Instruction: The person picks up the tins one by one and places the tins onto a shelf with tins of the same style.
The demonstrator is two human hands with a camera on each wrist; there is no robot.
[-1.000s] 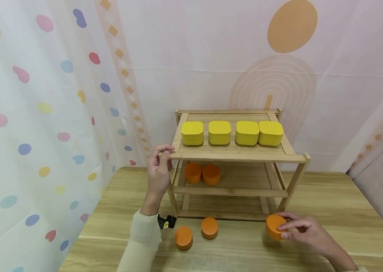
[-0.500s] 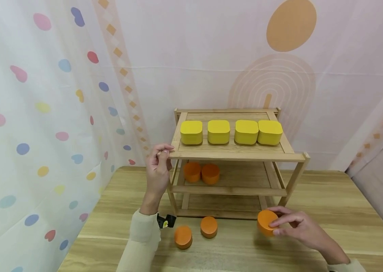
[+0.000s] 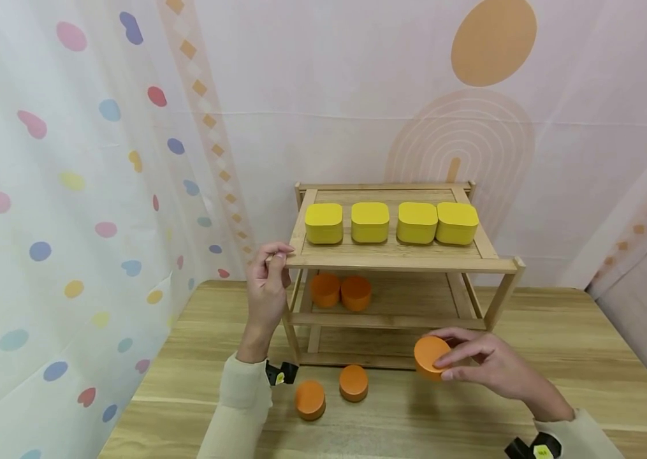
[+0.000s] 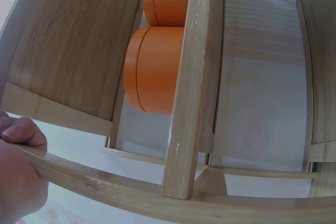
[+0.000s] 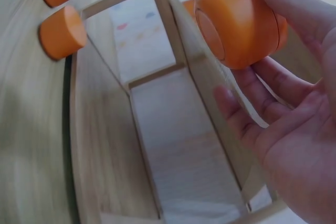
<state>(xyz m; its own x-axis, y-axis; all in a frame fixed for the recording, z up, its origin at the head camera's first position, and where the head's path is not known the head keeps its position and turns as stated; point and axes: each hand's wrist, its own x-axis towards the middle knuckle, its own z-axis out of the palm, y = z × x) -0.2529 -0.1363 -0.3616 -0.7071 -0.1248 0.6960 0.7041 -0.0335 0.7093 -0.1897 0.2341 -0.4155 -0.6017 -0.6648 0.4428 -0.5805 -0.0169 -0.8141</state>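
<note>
Right hand [image 3: 484, 366]: fingers pinch an orange tin [image 3: 429, 357], lifted off the tabletop [image 3: 558, 357].
Left hand [image 3: 268, 287]: fingers grip the wooden rack [image 3: 398, 258] corner.

Head view looks down from above at the whole wooden rack [image 3: 398, 268] — both wrist views sit close beneath its shelves.

The right hand [image 5: 294, 129] pinches an orange round box [image 5: 239, 22] beside the wooden rack [image 5: 173, 24].
</note>
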